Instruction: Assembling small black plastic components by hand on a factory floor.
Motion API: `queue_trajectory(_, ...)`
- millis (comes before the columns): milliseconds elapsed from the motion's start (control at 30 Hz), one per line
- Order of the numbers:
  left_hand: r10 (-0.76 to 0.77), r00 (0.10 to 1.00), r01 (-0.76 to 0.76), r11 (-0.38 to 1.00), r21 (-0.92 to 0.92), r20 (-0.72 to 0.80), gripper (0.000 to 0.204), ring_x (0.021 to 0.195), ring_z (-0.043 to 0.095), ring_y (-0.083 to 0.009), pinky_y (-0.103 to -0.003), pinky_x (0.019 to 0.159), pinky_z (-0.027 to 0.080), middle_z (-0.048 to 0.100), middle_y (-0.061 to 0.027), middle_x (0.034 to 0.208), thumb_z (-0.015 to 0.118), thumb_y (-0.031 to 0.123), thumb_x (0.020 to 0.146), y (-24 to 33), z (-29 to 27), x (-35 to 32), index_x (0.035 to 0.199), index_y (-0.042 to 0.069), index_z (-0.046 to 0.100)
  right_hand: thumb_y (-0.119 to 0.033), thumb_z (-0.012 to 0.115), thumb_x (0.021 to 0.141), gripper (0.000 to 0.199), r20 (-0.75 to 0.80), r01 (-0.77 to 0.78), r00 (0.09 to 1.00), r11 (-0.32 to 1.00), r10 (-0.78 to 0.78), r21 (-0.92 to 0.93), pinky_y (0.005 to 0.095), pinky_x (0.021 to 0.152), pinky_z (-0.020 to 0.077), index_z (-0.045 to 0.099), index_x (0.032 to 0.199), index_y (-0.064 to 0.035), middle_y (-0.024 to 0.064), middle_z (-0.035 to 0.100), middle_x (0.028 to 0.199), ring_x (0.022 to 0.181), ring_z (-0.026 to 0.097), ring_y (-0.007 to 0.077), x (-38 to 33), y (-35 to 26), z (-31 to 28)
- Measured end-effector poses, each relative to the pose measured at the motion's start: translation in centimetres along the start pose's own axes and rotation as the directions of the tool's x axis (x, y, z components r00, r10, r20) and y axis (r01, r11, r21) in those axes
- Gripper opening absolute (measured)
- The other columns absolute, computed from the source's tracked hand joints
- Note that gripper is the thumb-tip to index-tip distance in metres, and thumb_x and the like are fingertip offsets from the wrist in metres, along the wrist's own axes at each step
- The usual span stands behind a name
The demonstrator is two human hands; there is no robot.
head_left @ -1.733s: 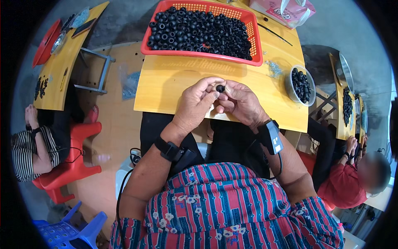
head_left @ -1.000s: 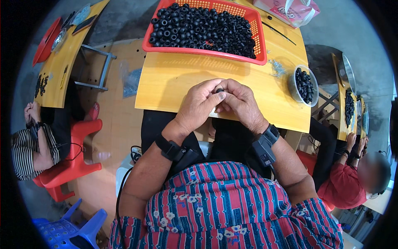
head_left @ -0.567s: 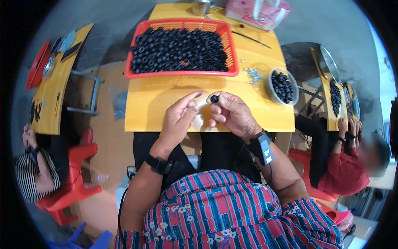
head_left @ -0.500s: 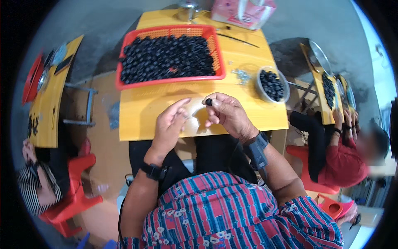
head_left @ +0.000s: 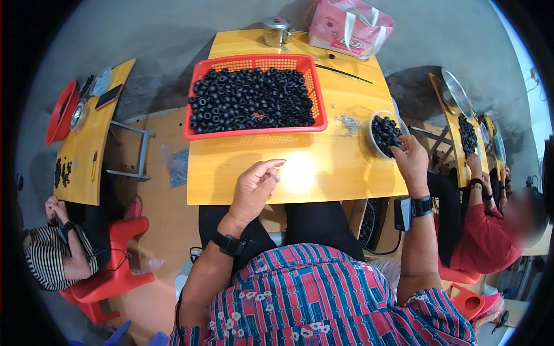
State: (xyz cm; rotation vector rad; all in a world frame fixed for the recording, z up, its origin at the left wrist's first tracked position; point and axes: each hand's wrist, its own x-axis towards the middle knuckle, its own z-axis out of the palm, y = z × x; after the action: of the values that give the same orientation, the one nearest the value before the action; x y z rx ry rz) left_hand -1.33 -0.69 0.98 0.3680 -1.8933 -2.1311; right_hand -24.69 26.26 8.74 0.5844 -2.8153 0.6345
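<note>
I have the left hand [head_left: 254, 189] raised over the near edge of the table [head_left: 334, 179], its forearm slanting up and to the right from below, wrist fairly straight. The right hand [head_left: 412, 161] sits well apart from it, its forearm nearly upright and its wrist bent so that the knuckles ride high and the fingers tip down to the left.

Beyond the left fingers, the red basket [head_left: 259, 133] lies with its long axis running left to right, its right end a touch nearer the far edge. The black pieces [head_left: 248, 101] heaped in it point every way, several with their round holes facing up at me. Between the two sets of fingers, nearer the right, is a scatter of silvery bits [head_left: 348, 125]. The clear round bowl [head_left: 371, 137] stands upright right at the right fingers, its own black parts [head_left: 385, 130] jumbled at mixed angles.

My left fingers are released: index stretched to the right, thumb apart from it, the rest loosely curled. My right fingers bunch together at the bowl's near right rim, tips against dark parts; whether they pinch one, I cannot tell.
</note>
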Motion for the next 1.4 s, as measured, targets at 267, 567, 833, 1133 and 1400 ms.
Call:
queue_trajectory(267,-0.034,0.998,0.033,0.999,0.017,0.045,0.03,0.065,0.047,-0.0038,-0.018,0.059,0.043,0.051,0.0024,0.082,0.052,0.003,0.09,0.4,-0.4,0.1,0.119,0.002,0.058,-0.005,0.067,0.076,0.017,-0.055,0.221,0.975,0.897,-0.216,0.384,0.0295,0.06,0.0481,0.063,0.092,-0.0019,0.0106,0.06,0.077,0.066,0.061,0.0211,0.4,-7.7,1.4)
queue_trajectory(567,-0.087,0.993,0.092,0.994,-0.065,0.08,0.03,0.066,0.048,-0.0038,-0.018,0.06,0.043,0.051,0.0021,0.084,0.051,0.004,0.09,0.4,-0.7,-0.1,0.119,0.002,0.057,-0.001,0.062,0.073,0.022,0.131,0.467,0.818,0.78,-0.56,0.416,0.0392,0.068,0.0495,0.066,0.095,-0.0039,0.0143,0.061,0.088,0.075,0.061,0.0317,2.9,-17.9,6.0)
queue_trajectory(833,-0.105,0.991,0.11,0.993,-0.051,0.082,0.031,0.065,0.048,-0.0033,-0.017,0.059,0.043,0.052,0.0024,0.084,0.051,0.004,0.09,0.6,-0.8,0.1,0.12,0.003,0.058,-0.001,0.064,0.07,0.029,0.21,0.684,0.629,0.661,-0.748,0.308,0.0395,0.088,0.047,0.065,0.099,-0.003,0.0144,0.059,0.102,0.099,0.057,0.0331,6.7,-20.7,12.2)
queue_trajectory(1133,-0.11,0.989,0.118,0.99,-0.075,0.101,0.031,0.065,0.047,-0.0031,-0.017,0.06,0.043,0.051,0.0032,0.083,0.05,0.005,0.091,0.4,-1.0,0.2,0.121,0.003,0.057,-0.009,0.071,0.069,0.029,0.391,0.643,0.633,0.735,-0.668,0.214,0.0382,0.091,0.0455,0.066,0.098,-0.0043,0.0133,0.059,0.103,0.102,0.055,0.0319,7.1,-21.5,14.2)
queue_trajectory(1400,-0.119,0.99,0.118,0.993,0.014,0.076,0.031,0.066,0.049,-0.0033,-0.018,0.06,0.045,0.054,0.0025,0.083,0.051,0.005,0.09,0.6,-1.0,0.1,0.12,0.003,0.058,-0.009,0.073,0.068,0.022,0.523,0.49,0.589,0.787,-0.616,0.375,0.0365,0.082,0.0497,0.071,0.09,-0.0095,0.0121,0.066,0.096,0.093,0.062,0.0308,6.5,-21.1,14.2)
